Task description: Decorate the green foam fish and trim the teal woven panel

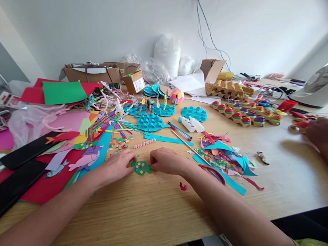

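Observation:
A small green paper fish (141, 168) dotted with coloured spots is between my two hands, close to the wooden tabletop. My left hand (120, 162) pinches its left edge between thumb and fingers. With curled fingers, my right hand (167, 160) grips the opposite end; its fingertips are partly hidden. Just beyond lies a twisted pink paper strip (144, 143). A small curled red scrap (183, 186) rests on the table below my right wrist. More paper fish, among them a pink one (83, 161) and a red one (63, 137), lie to the left.
Paper scraps (227, 153), scissors (213, 172) and white glue bottles (191, 124) are to the right. Blue egg-tray pieces (150, 122) stand behind. A co-worker's hand (325, 130) is at far right by painted egg-carton cups (246, 117). Black slabs (16, 187) lie left.

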Motion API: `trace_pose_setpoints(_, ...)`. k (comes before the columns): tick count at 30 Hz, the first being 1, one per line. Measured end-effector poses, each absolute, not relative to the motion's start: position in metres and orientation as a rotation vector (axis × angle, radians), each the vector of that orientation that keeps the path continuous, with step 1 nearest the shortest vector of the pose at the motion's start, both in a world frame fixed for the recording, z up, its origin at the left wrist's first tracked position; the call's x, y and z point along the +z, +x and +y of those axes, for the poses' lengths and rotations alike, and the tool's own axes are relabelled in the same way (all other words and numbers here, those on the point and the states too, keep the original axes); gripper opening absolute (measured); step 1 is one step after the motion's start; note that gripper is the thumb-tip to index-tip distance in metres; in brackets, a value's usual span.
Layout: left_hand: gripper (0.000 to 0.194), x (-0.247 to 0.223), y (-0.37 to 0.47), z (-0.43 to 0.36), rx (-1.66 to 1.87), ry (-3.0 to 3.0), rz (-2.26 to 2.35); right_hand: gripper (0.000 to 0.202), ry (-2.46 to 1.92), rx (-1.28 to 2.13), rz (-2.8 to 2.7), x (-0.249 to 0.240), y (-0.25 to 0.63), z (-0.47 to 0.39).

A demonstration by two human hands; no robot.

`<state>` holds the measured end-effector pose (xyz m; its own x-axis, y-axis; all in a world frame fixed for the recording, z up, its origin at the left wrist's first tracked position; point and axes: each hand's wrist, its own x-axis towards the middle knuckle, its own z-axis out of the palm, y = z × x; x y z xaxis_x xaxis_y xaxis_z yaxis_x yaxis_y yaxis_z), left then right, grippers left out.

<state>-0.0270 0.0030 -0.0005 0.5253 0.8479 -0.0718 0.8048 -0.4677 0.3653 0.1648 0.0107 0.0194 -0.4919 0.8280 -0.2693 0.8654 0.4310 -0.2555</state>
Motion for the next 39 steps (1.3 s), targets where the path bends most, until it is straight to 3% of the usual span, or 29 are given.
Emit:
trace_pose_setpoints(7, 0.013, -0.003, -0.026, 0.005, 0.165, 2.395, 1.407, 0.017, 1.54, -0.639, 2.586, 0.012, 0.164, 0.012)
trace_pose_setpoints(12, 0.027, 0.0, -0.028, 0.009, 0.295, 2.204, 1.327, 0.012, 1.562, -0.762, 2.679, 0.014, 0.165, 0.011)
trace_pose_setpoints(16, 0.027, 0.009, -0.034, 0.004, 0.465, 1.876, 1.261, 0.01, 1.641, -0.912, 2.743, 0.017, 0.165, 0.013)
trace_pose_setpoints(20, 0.029, 0.018, -0.038, -0.007, 0.736, 1.408, 1.187, 0.008, 1.691, -1.142, 2.799, 0.019, 0.166, 0.017)
trace_pose_setpoints(24, 0.023, 0.027, -0.035, -0.01, 0.869, 1.327, 1.164, 0.006, 1.661, -1.423, 2.77, 0.02, 0.168, 0.018)
trace_pose_setpoints(30, 0.021, 0.039, -0.028, -0.005, 0.881, 1.372, 1.182, 0.006, 1.634, -2.157, 2.475, 0.021, 0.166, 0.015)
trace_pose_setpoints(39, 0.019, 0.045, -0.021, 0.004, 0.816, 1.421, 1.336, 0.002, 1.601, -2.247, 2.421, 0.021, 0.166, 0.013)
